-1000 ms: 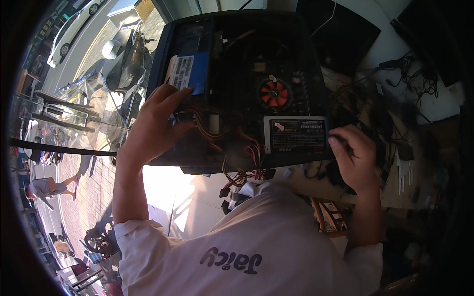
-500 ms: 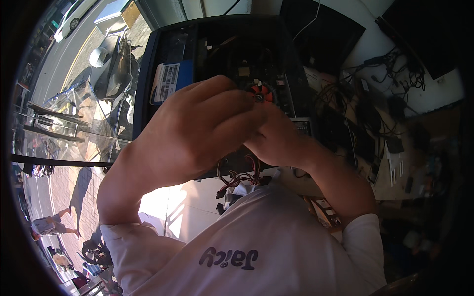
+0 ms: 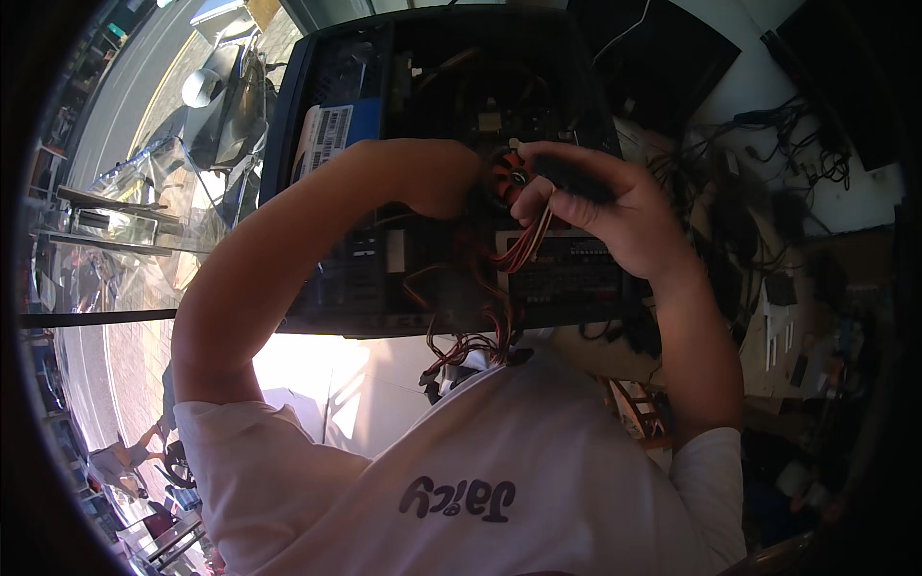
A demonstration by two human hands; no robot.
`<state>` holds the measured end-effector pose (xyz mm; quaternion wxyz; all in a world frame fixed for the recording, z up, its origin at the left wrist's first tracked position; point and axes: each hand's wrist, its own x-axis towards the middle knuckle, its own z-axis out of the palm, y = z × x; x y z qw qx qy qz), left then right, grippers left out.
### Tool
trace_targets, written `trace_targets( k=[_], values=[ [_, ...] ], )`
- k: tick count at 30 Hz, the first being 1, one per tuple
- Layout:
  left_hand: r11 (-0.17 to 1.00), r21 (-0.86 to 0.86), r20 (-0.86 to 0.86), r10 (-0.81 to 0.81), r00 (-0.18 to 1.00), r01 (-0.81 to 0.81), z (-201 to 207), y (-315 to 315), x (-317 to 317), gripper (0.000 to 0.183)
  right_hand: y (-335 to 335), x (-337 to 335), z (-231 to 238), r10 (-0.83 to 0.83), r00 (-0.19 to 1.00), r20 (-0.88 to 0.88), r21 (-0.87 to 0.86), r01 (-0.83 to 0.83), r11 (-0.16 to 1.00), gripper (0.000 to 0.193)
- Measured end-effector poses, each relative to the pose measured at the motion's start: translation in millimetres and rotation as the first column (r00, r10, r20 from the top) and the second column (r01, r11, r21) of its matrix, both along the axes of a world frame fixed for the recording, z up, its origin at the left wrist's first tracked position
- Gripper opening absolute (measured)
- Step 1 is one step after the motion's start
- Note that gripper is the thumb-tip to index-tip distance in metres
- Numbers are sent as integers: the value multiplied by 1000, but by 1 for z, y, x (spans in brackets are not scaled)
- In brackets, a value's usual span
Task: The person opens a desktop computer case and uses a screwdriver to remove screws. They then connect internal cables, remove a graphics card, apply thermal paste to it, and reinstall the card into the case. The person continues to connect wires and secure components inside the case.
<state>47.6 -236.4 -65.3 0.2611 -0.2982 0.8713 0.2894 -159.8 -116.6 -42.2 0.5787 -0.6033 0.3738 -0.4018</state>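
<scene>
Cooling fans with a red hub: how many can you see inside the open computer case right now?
1. The red cooling fan sits mid-case in the open computer case, between the left hand and right hand, partly covered. Others may be hidden behind the hands.

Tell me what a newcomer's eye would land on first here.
At centre lies an open black computer case, both hands meeting over its red fan. The right hand pinches a bundle of red and yellow wires; the left hand reaches in beside the fan. A cable tangle spreads at upper right.
</scene>
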Motion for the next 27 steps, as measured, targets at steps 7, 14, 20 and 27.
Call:
trace_targets(
  k=[7, 14, 20, 27],
  values=[
    [997, -11, -144, 73, 987, -76, 19, -6, 18, 30, 47, -13, -12, -20, 990, 142, -17, 23, 1000, 51],
    [953, -275, -70, -153, 986, 128, 34, 17, 40, 24, 59, -12, -18, -154, 980, 124, 14, 154, 988, 56],
    [954, 11, -411, 278, 868, -300, 74, 37, 29, 20, 58, 10, -6, -97, 995, 27, -80, 99, 992, 63],
    [950, 294, -716, 291, 635, -104, 70, 54, 36, 67, 48, 58, -4, -133, 991, 29, -120, 135, 983, 47]
  ],
)
